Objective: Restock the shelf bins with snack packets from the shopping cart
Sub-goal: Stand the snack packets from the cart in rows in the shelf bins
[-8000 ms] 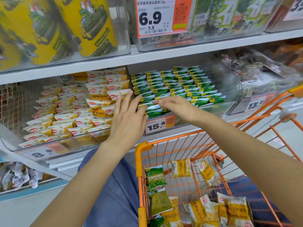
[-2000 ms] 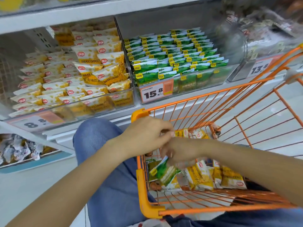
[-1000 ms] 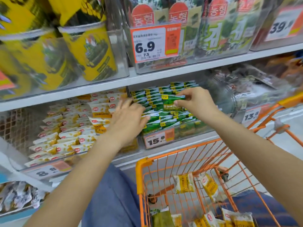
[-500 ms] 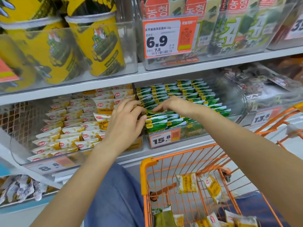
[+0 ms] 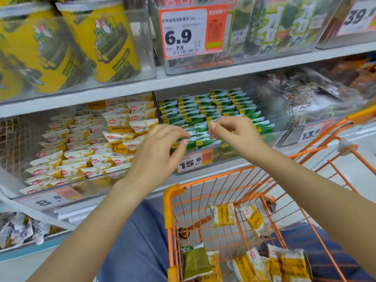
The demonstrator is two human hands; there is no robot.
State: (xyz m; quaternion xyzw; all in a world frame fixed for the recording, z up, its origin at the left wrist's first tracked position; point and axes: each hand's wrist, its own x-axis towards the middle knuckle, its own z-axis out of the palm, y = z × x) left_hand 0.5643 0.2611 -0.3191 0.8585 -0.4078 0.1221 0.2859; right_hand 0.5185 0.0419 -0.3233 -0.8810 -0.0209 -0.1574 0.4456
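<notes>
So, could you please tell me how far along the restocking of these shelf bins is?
Done: the green packet bin is packed in tidy rows, and the yellow packet bin looks well filled.
In hand: nothing. The left hand and right hand hover over the front green row, fingers loosely curled.
Left: the orange cart holds a green packet and several yellow packets.

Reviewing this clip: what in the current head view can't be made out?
- Left hand and right hand: whether the fingertips touch the green packets is unclear; motion blur.
- 15.8 price tag: left edge hidden by the left hand.
- Shopping cart: packets at the bottom cut off by the frame edge.
- Right clear bin: contents blurred.
</notes>
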